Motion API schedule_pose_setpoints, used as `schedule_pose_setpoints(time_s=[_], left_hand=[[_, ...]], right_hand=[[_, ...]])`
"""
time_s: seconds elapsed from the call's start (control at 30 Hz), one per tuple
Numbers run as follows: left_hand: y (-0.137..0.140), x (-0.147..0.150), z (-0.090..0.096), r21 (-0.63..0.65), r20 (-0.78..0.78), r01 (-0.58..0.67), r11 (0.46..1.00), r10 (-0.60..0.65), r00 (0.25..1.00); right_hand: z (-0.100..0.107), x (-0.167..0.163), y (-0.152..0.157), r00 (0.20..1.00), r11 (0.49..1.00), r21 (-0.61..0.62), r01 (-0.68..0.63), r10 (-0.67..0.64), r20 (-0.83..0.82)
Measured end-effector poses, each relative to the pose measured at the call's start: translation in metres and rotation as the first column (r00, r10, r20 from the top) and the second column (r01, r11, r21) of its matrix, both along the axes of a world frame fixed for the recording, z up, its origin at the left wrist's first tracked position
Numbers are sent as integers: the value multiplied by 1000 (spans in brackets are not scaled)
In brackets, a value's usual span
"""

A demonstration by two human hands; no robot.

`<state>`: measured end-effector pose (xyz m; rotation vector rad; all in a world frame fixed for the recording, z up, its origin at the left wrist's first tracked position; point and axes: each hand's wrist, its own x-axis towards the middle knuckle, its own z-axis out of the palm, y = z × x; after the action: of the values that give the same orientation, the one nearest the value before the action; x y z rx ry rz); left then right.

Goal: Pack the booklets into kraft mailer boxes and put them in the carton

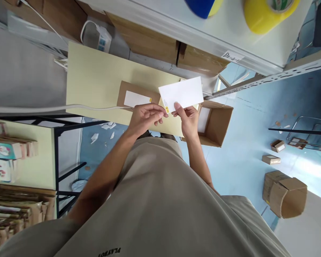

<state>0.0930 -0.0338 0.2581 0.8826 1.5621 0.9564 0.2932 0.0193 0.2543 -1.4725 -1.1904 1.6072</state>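
My right hand [188, 119] holds a white label sheet [182, 92] by its lower edge, thumb on top. The sheet has a small yellow mark at its lower left corner. At that corner, my left hand [149, 116] has thumb and forefinger closed in a pinch. Behind my left hand, a brown cardboard parcel [123, 93] lies flat on the pale yellow table [96, 75]. A similar white label [136, 99] with a yellow mark is on the parcel, partly hidden by my fingers.
An open cardboard box [219, 123] stands right of the table. Above, a grey shelf [230, 43] holds a yellow tape roll [262, 18]. A white cable [96, 108] crosses the table's left part. Books [5, 150] lie on a left-hand table; another open box [283, 194] is on the floor.
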Motion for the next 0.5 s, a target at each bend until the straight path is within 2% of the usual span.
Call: schedule_pose_setpoints(time_s=[0.3, 0.5], left_hand=[[8, -2, 34, 32, 44, 80, 996, -81, 996], [6, -19, 37, 69, 38, 84, 994, -87, 995]], right_hand=[[11, -19, -5, 991, 998, 7, 66, -65, -116], [20, -37, -9, 988, 996, 20, 83, -80, -131]])
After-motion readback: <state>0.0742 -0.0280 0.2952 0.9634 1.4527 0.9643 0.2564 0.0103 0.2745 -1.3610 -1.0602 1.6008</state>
